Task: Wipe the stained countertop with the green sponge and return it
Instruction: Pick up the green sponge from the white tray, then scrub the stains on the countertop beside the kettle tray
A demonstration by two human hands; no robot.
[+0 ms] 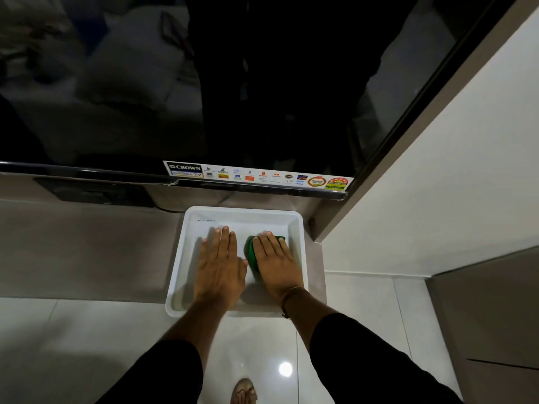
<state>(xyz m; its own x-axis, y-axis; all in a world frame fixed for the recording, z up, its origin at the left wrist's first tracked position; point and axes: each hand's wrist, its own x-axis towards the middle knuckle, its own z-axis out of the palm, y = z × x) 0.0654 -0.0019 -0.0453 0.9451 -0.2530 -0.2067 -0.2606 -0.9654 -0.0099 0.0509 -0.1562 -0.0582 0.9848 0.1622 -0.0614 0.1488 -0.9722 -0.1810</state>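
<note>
Both hands lie flat inside the white tray point(296, 228) on the tabletop point(87, 243). The right hand point(277, 263) presses palm-down on the green sponge point(251, 252), fingers spread over it, not curled into a grip; the left hand point(220, 266) rests open and empty beside it. Whether wiping is finished or not yet begun, I cannot tell; no stain shows

A green sponge point(251, 252) lies in a white plastic tray point(297, 228) on a seemingly grey-beige counter point(87, 246); both sleeves point(364, 360) are black.
</note>
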